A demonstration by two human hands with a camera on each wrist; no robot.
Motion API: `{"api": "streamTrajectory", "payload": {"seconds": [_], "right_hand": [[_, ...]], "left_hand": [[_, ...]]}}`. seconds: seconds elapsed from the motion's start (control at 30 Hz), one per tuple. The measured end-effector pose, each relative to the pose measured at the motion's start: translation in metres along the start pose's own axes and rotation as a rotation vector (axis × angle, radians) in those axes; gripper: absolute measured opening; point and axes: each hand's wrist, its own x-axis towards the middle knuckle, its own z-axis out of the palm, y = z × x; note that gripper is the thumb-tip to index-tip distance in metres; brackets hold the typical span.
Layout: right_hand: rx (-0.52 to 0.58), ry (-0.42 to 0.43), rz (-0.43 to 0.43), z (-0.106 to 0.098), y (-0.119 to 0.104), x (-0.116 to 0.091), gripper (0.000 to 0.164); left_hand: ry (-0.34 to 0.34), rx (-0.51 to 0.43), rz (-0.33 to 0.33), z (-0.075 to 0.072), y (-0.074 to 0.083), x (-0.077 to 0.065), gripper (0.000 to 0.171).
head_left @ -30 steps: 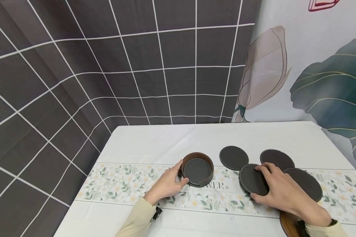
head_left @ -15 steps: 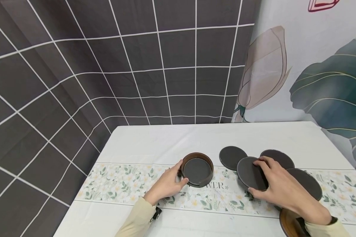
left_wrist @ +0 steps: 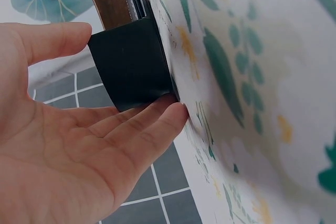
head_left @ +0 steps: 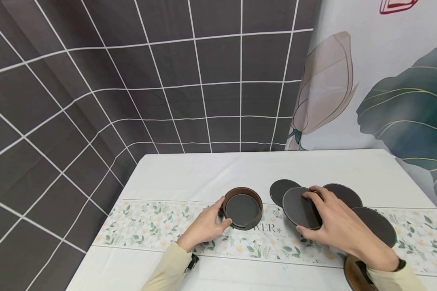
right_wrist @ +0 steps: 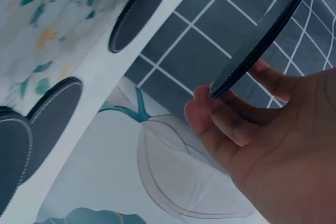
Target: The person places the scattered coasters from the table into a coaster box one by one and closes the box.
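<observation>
My left hand [head_left: 205, 224] holds the left side of a round dark coaster holder [head_left: 254, 223] with a brown inner wall, thumb and fingers spread against it. In the left wrist view, the holder's black outer wall [left_wrist: 128, 64] sits between thumb and fingers, with coaster edges showing inside. My right hand [head_left: 336, 224] pinches a round black coaster [head_left: 298, 207] by its edge, tilted above the table. Pale stitching runs along this coaster's rim [right_wrist: 262, 40] in the right wrist view. Behind it, partly covered, lies another black coaster [head_left: 279, 190].
Two more dark coasters lie to the right: one farther back [head_left: 344, 195], the other beside my right wrist [head_left: 378, 226]. A brown round piece [head_left: 352, 275] is partly hidden under my right forearm. The white table [head_left: 189, 173] bears a floral strip; dark gridded cloth [head_left: 218, 101] hangs behind.
The right hand has lifted the black coaster and carried it left and slightly back, so it overlaps the rear coaster. The left hand and holder have stayed put.
</observation>
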Motion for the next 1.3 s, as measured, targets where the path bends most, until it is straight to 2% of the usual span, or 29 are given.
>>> {"api": "streamTrajectory", "payload": {"seconds": [0.3, 0.6, 0.93, 1.3], "right_hand": [[-0.002, -0.011, -0.003, -0.003, -0.014, 0.014, 0.081], [0.016, 0.025, -0.065, -0.002, -0.027, 0.029, 0.08], [0.012, 0.001, -0.069, 0.011, -0.04, 0.041, 0.084], [0.024, 0.006, -0.111, 0.025, -0.052, 0.053, 0.086]], "left_hand": [[0.002, 0.001, 0.003, 0.0, 0.0, -0.001, 0.076], [0.001, 0.002, -0.001, 0.0, 0.001, 0.0, 0.077], [0.001, 0.008, -0.01, 0.001, -0.001, 0.0, 0.077], [0.001, 0.014, -0.006, 0.001, -0.002, 0.001, 0.077]]}}
